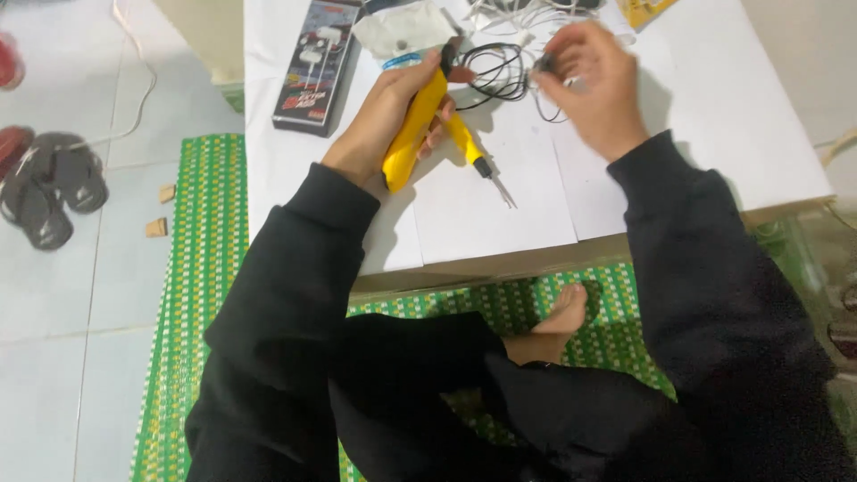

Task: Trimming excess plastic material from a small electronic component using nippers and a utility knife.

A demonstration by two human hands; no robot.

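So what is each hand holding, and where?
The left hand grips the yellow tool around its handle. The right hand pinches something small and dark, too blurred to name.

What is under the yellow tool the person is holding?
White paper sheets covering the low table lie under the yellow tool in the left hand. The tabletop beneath the paper is hidden.

One head-worn camera looks steeply down, close over a low white table (696, 134) and green mat (205, 268).
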